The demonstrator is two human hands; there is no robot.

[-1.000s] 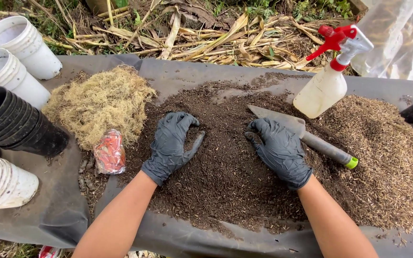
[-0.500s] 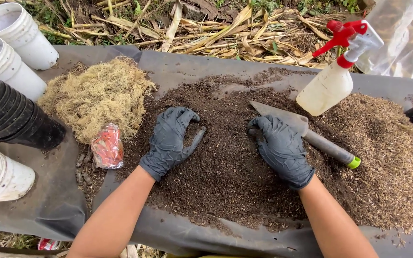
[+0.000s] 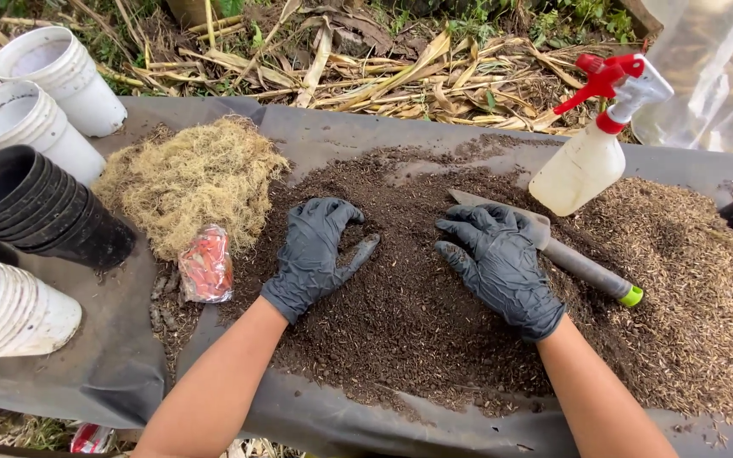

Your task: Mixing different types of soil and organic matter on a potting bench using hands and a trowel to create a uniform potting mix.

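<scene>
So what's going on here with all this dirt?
A person in dark gloves has both hands pressed flat on a pile of dark soil spread over a black sheet. The left hand and right hand hold nothing. A trowel lies by the right hand, with a spray bottle behind it. Dry moss and stacked pots sit to the left.

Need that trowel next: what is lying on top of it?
The right hand in a dark glove lies across the trowel, hiding the blade's middle. The blade tip and grey, green-capped handle show; soil lies around it.
</scene>
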